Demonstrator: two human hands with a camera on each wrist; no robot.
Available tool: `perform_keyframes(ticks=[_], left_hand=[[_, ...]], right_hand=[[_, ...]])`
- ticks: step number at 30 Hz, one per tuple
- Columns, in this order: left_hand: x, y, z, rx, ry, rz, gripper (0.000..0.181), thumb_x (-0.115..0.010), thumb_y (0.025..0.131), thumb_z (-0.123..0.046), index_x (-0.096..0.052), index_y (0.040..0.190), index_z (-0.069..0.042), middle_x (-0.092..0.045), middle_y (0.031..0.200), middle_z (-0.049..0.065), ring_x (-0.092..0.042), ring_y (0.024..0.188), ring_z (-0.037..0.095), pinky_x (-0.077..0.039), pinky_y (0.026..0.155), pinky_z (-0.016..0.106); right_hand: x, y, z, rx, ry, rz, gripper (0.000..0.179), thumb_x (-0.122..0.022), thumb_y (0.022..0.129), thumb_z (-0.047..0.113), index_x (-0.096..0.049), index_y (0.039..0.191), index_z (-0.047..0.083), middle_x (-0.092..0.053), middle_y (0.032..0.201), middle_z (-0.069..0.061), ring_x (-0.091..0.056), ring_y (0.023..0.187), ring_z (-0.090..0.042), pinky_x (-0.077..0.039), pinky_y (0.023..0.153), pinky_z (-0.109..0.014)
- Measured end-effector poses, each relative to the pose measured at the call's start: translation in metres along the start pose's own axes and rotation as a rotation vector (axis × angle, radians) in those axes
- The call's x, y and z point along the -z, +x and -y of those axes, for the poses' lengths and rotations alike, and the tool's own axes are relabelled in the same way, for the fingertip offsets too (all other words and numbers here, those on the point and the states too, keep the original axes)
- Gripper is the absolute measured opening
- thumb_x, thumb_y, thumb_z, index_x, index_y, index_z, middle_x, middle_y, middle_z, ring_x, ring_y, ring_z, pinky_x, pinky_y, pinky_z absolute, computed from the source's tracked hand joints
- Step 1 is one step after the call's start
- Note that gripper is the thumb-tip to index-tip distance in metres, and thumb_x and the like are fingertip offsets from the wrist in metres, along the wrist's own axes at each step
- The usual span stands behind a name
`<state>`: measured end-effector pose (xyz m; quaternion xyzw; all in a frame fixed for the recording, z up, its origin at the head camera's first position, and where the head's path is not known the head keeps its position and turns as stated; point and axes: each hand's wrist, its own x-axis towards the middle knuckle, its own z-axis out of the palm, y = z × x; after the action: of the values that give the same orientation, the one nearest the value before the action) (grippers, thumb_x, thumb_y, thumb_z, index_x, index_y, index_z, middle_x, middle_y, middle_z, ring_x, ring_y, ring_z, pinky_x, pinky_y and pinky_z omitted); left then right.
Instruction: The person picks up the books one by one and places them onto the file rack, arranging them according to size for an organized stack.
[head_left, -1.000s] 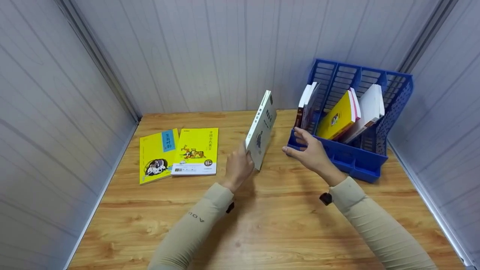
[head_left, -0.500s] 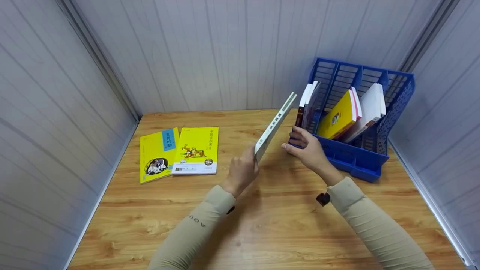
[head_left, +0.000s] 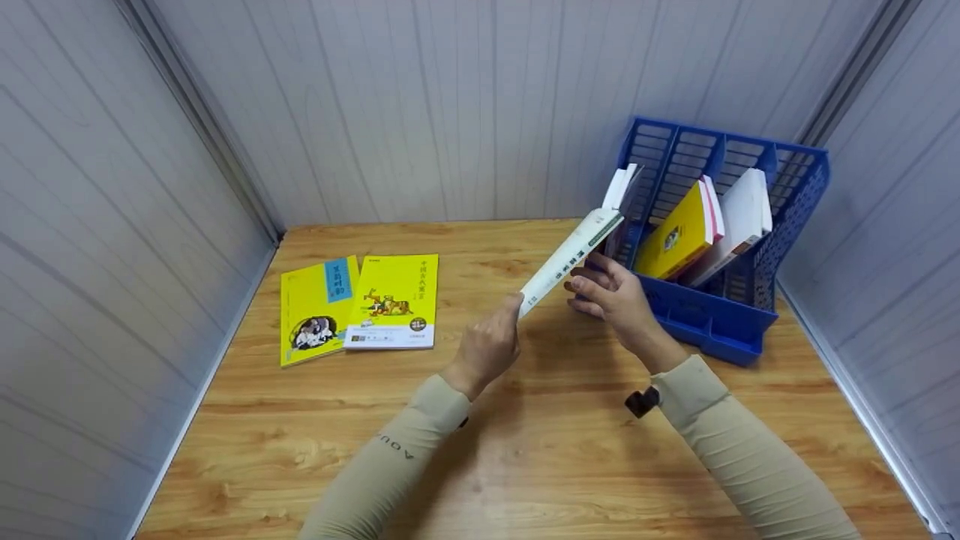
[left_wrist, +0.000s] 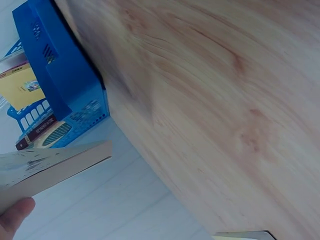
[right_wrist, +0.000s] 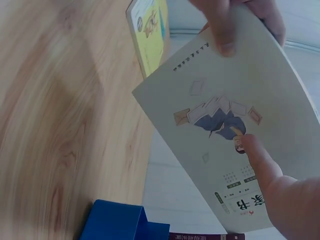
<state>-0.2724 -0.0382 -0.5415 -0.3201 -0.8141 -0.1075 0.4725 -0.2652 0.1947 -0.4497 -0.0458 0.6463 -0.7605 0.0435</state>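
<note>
My left hand grips a pale book by its lower end, thumb on one face. The book is held tilted above the table, its spine and printed title turned up. In the right wrist view its cover shows a blue-clad figure with envelopes. My right hand is at the book's right side, fingers loosely bent, one digit over the cover picture in the right wrist view. The book's top end overlaps the books in the left slot of a blue file rack.
Two yellow books lie side by side on the wooden table at the left. The rack holds white books at left, a yellow book and a leaning white book. Panel walls enclose the table.
My left hand has carried the pale book rightward to the rack's left side, tilting it over so its spine faces up. The right hand's fingers have come to the book.
</note>
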Motion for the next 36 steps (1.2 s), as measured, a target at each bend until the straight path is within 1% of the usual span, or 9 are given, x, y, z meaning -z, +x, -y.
perform_keyframes(ticks=[4,7,11,16,21,24,27,31,36], left_hand=[[0.000,-0.003,0.001,-0.040,0.069,-0.004,0.052,-0.081,0.079,0.004,-0.062,0.127,0.003,-0.081,0.108,0.014,-0.081,0.081,0.021,-0.064,0.059,0.028],[0.000,-0.004,0.002,-0.072,0.111,-0.009,0.045,-0.078,0.084,0.001,-0.063,0.126,0.002,-0.081,0.111,0.015,-0.082,0.086,0.023,-0.065,0.061,0.029],[0.001,-0.006,0.004,-0.126,0.154,-0.024,0.027,-0.058,0.099,-0.002,-0.067,0.125,0.000,-0.082,0.113,0.014,-0.082,0.087,0.024,-0.066,0.062,0.030],[0.004,-0.008,0.007,-0.207,0.194,-0.039,0.033,-0.042,0.110,-0.006,-0.071,0.124,-0.002,-0.083,0.114,0.013,-0.082,0.086,0.024,-0.066,0.065,0.031],[0.008,-0.007,0.011,-0.270,0.220,-0.058,0.031,-0.043,0.112,-0.007,-0.072,0.124,-0.004,-0.083,0.115,0.012,-0.082,0.087,0.025,-0.066,0.063,0.030],[0.013,-0.006,0.013,-0.296,0.227,-0.065,0.031,-0.044,0.113,-0.008,-0.072,0.124,-0.005,-0.083,0.116,0.012,-0.082,0.089,0.025,-0.066,0.063,0.031],[0.016,-0.005,0.014,-0.306,0.220,-0.061,0.032,-0.042,0.114,-0.009,-0.072,0.124,-0.005,-0.082,0.117,0.012,-0.082,0.091,0.026,-0.067,0.065,0.032],[0.020,-0.001,0.013,-0.308,0.205,-0.066,0.033,-0.041,0.115,-0.010,-0.073,0.124,-0.005,-0.082,0.117,0.012,-0.083,0.095,0.027,-0.068,0.074,0.034],[0.025,0.007,0.011,-0.278,0.179,-0.101,0.028,-0.049,0.113,-0.011,-0.075,0.120,-0.005,-0.083,0.113,0.011,-0.082,0.101,0.026,-0.068,0.084,0.036]], right_hand=[[-0.002,0.001,-0.001,-0.014,0.029,0.016,0.072,-0.062,0.107,0.006,-0.025,0.167,-0.007,-0.056,0.151,-0.029,-0.075,0.114,-0.018,-0.063,0.103,-0.044],[-0.004,0.002,-0.001,-0.032,0.056,0.016,0.071,-0.062,0.107,0.009,-0.025,0.166,-0.005,-0.060,0.145,-0.021,-0.075,0.114,-0.019,-0.063,0.103,-0.047],[-0.005,0.004,-0.003,-0.051,0.127,0.008,0.068,-0.060,0.108,0.012,-0.026,0.165,-0.002,-0.065,0.142,-0.018,-0.077,0.112,-0.020,-0.064,0.100,-0.047],[-0.002,0.003,-0.004,-0.065,0.233,-0.001,0.060,-0.054,0.113,0.017,-0.030,0.166,0.002,-0.072,0.141,-0.017,-0.079,0.110,-0.020,-0.067,0.093,-0.045],[0.000,0.002,-0.003,-0.106,0.316,-0.050,0.050,-0.052,0.114,0.022,-0.040,0.159,0.004,-0.082,0.116,-0.006,-0.082,0.098,-0.020,-0.069,0.079,-0.043],[0.001,0.001,-0.001,-0.132,0.336,-0.083,0.043,-0.052,0.112,0.014,-0.044,0.152,0.002,-0.082,0.105,-0.004,-0.082,0.092,-0.020,-0.069,0.074,-0.043],[0.002,-0.002,0.001,-0.141,0.327,-0.109,0.047,-0.053,0.108,0.003,-0.042,0.154,0.001,-0.082,0.104,-0.004,-0.082,0.091,-0.020,-0.069,0.072,-0.042],[0.003,-0.006,0.004,-0.109,0.315,-0.139,0.057,-0.053,0.103,-0.006,-0.041,0.158,0.003,-0.082,0.105,-0.003,-0.082,0.090,-0.021,-0.069,0.070,-0.041],[0.005,-0.008,0.008,-0.021,0.321,-0.142,0.039,-0.050,0.102,-0.008,-0.055,0.139,0.000,-0.083,0.097,-0.004,-0.083,0.082,-0.021,-0.068,0.063,-0.039]])
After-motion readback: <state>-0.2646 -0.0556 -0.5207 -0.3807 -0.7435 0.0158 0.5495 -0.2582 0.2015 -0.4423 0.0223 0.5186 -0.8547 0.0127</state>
